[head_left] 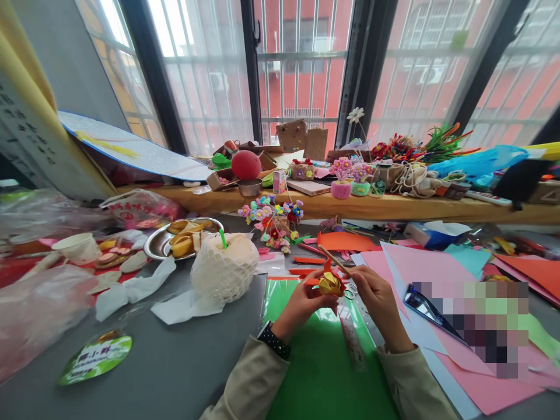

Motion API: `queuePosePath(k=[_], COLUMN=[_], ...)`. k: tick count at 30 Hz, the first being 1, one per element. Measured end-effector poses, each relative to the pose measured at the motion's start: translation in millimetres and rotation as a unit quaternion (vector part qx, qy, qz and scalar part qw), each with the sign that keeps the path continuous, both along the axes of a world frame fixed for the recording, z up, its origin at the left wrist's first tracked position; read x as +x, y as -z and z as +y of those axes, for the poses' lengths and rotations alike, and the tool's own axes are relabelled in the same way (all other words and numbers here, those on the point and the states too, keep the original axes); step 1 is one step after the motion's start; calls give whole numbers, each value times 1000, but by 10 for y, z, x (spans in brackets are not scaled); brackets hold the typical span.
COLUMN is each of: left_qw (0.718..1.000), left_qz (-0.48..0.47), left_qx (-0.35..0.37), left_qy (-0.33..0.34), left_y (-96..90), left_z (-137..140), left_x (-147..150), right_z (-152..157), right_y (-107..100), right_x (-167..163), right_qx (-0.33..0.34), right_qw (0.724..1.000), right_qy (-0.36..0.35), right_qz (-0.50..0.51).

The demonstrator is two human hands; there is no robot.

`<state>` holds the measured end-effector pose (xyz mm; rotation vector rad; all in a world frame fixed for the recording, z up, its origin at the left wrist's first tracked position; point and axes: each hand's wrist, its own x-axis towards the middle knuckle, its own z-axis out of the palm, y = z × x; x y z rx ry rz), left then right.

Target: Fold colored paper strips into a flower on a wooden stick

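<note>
Over a green mat (324, 373), my left hand (301, 306) pinches a folded paper flower (331, 283), gold in the middle with orange-red petals around it. My right hand (376, 291) grips a thin wooden stick (332, 258), which slants up and left across the top of the flower. Whether the stick touches the petals I cannot tell. Behind the flower, scissors (350, 291) show only their handle loops. A clear ruler (351, 338) lies on the mat between my forearms.
Left of the mat stand a netted coconut (225, 265) with a green straw and a metal bowl (151, 245) of peels. Coloured paper sheets (420, 268) and a phone (431, 309) lie at right. Crafted flowers (273, 219) stand before the crowded wooden ledge (210, 204).
</note>
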<state>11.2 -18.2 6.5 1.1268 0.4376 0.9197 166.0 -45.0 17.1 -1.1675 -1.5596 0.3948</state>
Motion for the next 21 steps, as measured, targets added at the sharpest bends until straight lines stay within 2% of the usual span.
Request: queuePosePath(k=[5,13,17,21], left_qw=[1000,1000,1000,1000], left_qz=[-6,-13,-2,7], left_qx=[-11,-1,-11,-15], left_qy=[4,10,3,-7], left_y=[21,20,38,53], left_z=[-1,10,9,15], left_x=[-6,-20,-13,-8], right_z=[4,-11,-4,17], right_y=[8,27,44,85], right_x=[14,-70,-84,-89], right_qx=[1,-14,22,53], right_qw=[997,993,986,977], right_qy=[52,59,48,68], right_qz=[-51,-101,-157,-194])
